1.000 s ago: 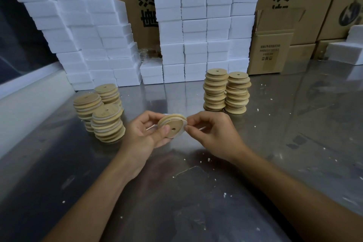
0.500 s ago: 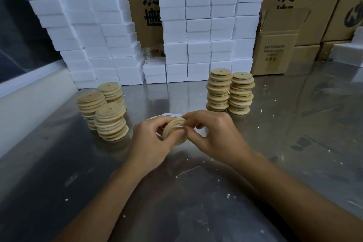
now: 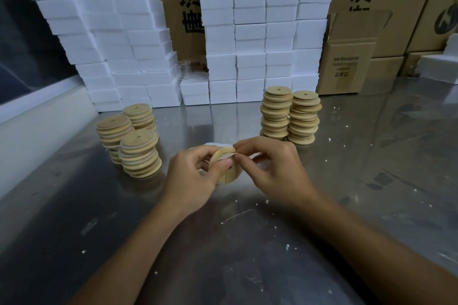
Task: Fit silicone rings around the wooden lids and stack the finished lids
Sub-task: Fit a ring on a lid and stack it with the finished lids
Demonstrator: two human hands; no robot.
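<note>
Progress looks partial: three stacks of round wooden lids with pale rings [image 3: 138,153] stand at left on the steel tabletop [image 3: 347,181], two stacks of bare round wooden lids [image 3: 290,116] wait at right. Left hand [image 3: 195,178] grips one round wooden lid [image 3: 224,164] above the tabletop; right hand [image 3: 275,168] pinches a translucent silicone ring [image 3: 229,155] onto its rim.
</note>
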